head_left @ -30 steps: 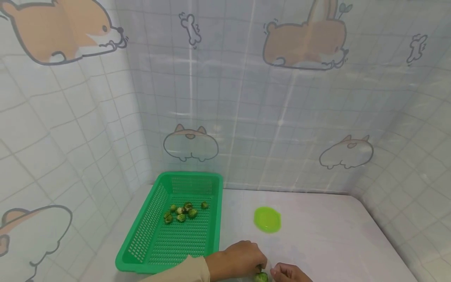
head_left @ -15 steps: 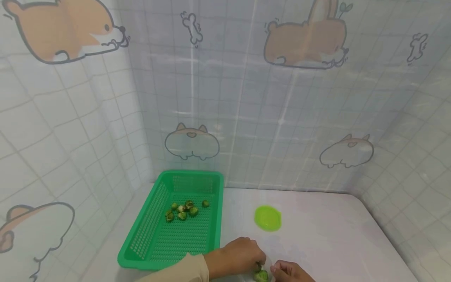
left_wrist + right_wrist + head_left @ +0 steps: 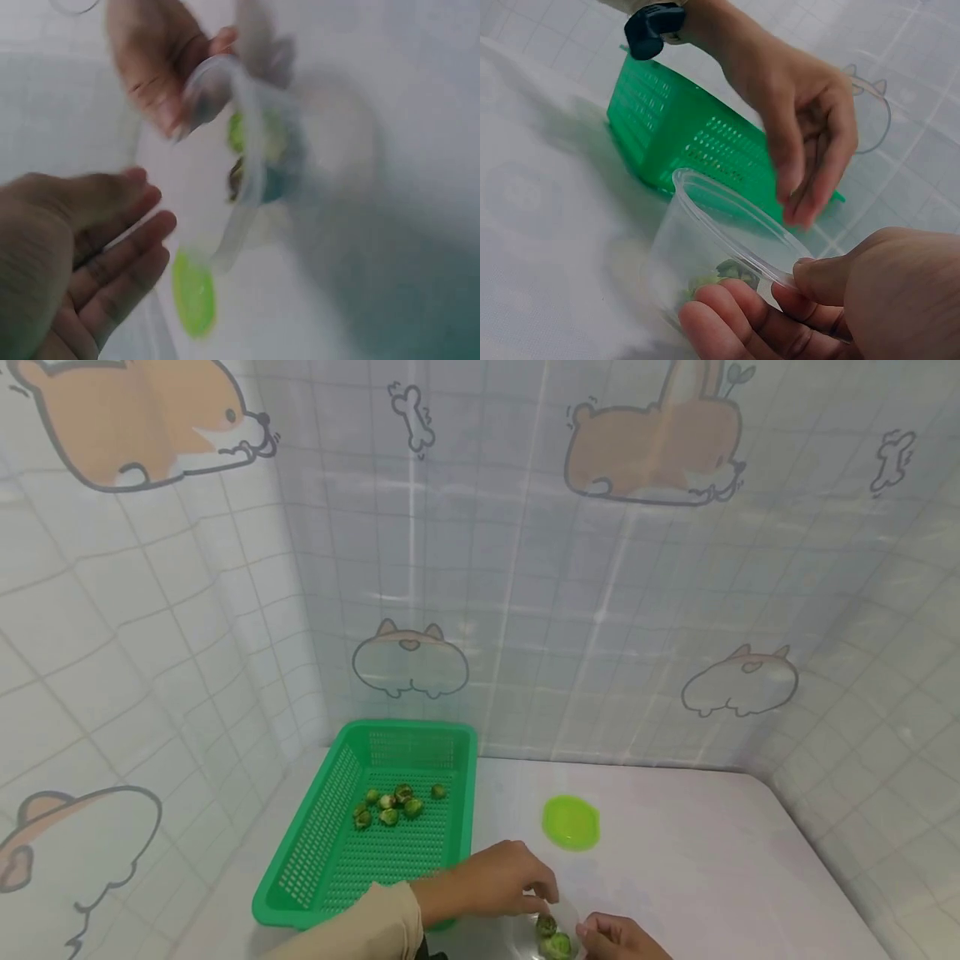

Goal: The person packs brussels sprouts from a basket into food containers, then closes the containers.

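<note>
My right hand (image 3: 621, 937) pinches the rim of a clear plastic tub (image 3: 676, 232), thumb on the edge and fingers around its side. Two Brussels sprouts (image 3: 556, 946) lie inside, one bright green and one darker. Just over the tub's mouth, on the basket side, is my left hand (image 3: 501, 883); its fingers are parted from the thumb and hold nothing. In the left wrist view the left fingers (image 3: 127, 259) point toward the tub, apart from its rim.
A green perforated basket (image 3: 375, 864) with several Brussels sprouts (image 3: 388, 817) stands at the left. Beyond the hands lies a lime-green lid (image 3: 571, 822) on the white table. Curtains printed with dogs (image 3: 652, 452) close off the back and sides.
My left hand has let go of the darker sprout, which now lies in the tub beside the other, and has lifted slightly back with fingers opened. The right hand keeps its grip.
</note>
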A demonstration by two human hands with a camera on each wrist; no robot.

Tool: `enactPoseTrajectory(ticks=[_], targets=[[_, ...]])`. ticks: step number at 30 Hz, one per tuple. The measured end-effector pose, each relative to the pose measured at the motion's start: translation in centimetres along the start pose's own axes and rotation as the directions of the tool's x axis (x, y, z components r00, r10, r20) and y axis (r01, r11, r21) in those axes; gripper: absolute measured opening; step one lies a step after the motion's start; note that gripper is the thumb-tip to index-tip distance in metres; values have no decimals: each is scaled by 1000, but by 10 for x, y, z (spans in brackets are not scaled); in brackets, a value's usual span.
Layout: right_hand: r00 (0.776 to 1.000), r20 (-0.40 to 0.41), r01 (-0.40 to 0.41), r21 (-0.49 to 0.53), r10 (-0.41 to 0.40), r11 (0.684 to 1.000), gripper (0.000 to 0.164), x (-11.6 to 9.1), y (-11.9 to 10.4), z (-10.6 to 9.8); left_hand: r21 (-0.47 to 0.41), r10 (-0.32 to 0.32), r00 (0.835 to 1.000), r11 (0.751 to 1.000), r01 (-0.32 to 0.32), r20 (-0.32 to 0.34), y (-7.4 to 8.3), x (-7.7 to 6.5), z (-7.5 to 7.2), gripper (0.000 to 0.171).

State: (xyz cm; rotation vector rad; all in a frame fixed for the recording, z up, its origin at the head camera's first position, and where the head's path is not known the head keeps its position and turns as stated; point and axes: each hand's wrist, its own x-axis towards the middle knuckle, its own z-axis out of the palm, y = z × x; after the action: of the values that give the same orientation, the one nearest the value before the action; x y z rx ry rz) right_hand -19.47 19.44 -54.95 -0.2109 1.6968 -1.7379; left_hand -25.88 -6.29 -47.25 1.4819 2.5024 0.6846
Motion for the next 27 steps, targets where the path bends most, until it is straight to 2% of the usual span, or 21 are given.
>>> enactPoseTrajectory(ticks=[4,7,10,12,14,18,22,27], targets=[[999,-31,-9,-15,9,1000,37,0,-1,2,-182,-47,994,983,29,-96,-9,-12,-18,9],[999,-36,-12,-22,11,1000,38,0,-1,2,-330,-124,979,942,65,-161,-18,-24,-35,8],[1000,-28,-10,-22,9,1000,39,0,0,2,-399,-215,960,908,130,-178,-27,-39,-54,10],[1000,-20,-14,-13,14,1000,39,0,0,1,-394,-264,949,901,180,-171,-34,-50,-65,12],[1000,-22,-21,-8,21,1000,39,0,2,0,-361,-299,938,906,222,-175,-42,-62,-73,14],[999,-29,-33,-10,32,999,37,1,3,0,-322,-309,928,918,233,-208,-56,-80,-81,19],[999,-20,-32,-7,31,999,36,0,3,0,-312,-307,924,922,229,-229,-69,-93,-82,25],[999,-13,-31,-16,31,999,35,-1,1,2,-308,-313,917,923,232,-246,-80,-107,-82,22]])
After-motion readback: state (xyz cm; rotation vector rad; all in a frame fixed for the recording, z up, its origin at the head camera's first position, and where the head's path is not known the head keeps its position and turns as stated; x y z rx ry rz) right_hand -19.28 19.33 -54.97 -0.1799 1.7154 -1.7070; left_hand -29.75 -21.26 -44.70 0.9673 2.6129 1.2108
